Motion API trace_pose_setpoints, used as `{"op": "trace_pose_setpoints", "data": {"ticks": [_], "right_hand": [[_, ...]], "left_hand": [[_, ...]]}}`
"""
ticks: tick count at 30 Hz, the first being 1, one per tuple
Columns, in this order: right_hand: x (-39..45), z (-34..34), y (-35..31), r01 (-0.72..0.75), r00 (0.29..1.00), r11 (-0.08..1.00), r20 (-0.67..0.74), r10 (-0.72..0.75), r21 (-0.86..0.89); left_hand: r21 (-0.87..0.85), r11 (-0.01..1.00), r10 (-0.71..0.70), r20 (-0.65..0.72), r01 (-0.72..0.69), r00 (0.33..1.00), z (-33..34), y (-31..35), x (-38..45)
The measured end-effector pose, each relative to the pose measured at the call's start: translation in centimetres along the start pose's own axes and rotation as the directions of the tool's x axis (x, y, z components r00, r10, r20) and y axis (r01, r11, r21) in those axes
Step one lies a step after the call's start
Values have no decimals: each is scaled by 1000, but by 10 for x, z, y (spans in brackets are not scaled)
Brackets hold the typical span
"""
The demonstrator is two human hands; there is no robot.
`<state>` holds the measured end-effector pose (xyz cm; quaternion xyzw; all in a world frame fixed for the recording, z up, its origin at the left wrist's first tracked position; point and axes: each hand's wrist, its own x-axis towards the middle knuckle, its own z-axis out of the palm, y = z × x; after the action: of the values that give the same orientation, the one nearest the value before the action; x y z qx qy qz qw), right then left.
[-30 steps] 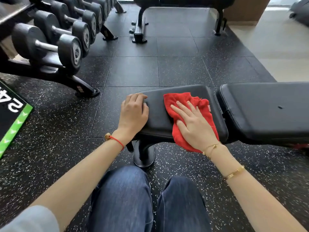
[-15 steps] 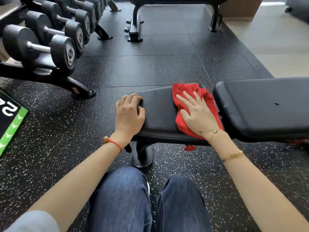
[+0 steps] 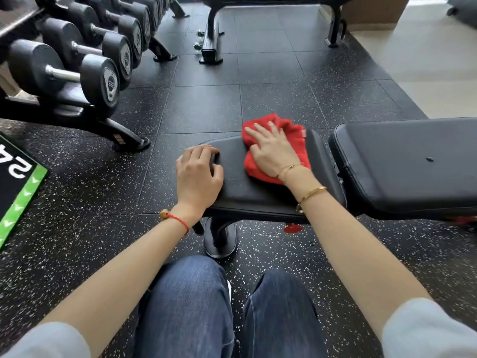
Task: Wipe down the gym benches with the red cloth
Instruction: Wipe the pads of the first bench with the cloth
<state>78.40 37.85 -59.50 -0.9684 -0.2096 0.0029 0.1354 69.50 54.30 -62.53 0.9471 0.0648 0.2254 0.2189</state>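
A black padded gym bench stands in front of me, with a small seat pad (image 3: 247,187) and a longer back pad (image 3: 402,166) to its right. The red cloth (image 3: 291,133) lies bunched at the seat pad's far edge. My right hand (image 3: 273,151) presses flat on the cloth with straight, spread fingers. My left hand (image 3: 198,174) rests on the seat pad's left end, its fingers curled over that edge.
A rack of black dumbbells (image 3: 77,65) runs along the left. A second bench (image 3: 271,27) stands farther back on the black speckled rubber floor (image 3: 206,109). A green-edged mat (image 3: 18,182) lies at the left. My knees in jeans (image 3: 191,306) are just below the bench post (image 3: 219,239).
My right hand has slid the red cloth from the near edge of the seat pad across to its far edge. My left hand has stayed on the pad's left end.
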Motion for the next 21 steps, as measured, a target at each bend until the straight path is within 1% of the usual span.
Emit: {"op": "trace_pose_setpoints", "data": {"ticks": [3, 6, 8, 10, 13, 15, 18, 21], "right_hand": [[-25, 7, -18, 107, 994, 994, 8, -107, 22], [-59, 6, -6, 131, 991, 990, -37, -129, 53], [-71, 2, 14, 92, 995, 992, -58, -87, 87], [-65, -4, 35, 9, 998, 994, -61, -3, 110], [-29, -13, 59, -116, 991, 987, -48, 122, 110], [-5, -17, 66, -174, 984, 980, -29, 177, 93], [6, -17, 70, -204, 977, 975, -38, 208, 88], [-14, -13, 70, -193, 977, 977, -68, 200, 94]], "left_hand": [[2, 1000, -1, 1, 1, 1000, 0, -1, 0], [-4, 1000, 11, 7, -11, 1000, 0, -3, 0], [-3, 1000, 19, 10, -19, 1000, 0, -4, 0], [2, 1000, 23, 13, -23, 1000, 1, -3, -2], [4, 1000, 22, 9, -22, 1000, 1, -2, -2], [0, 1000, 14, 7, -14, 1000, 0, -2, -1], [-11, 1000, 15, 6, -15, 1000, -1, -4, -1], [-30, 999, 14, 3, -14, 1000, -1, -5, -2]]}}
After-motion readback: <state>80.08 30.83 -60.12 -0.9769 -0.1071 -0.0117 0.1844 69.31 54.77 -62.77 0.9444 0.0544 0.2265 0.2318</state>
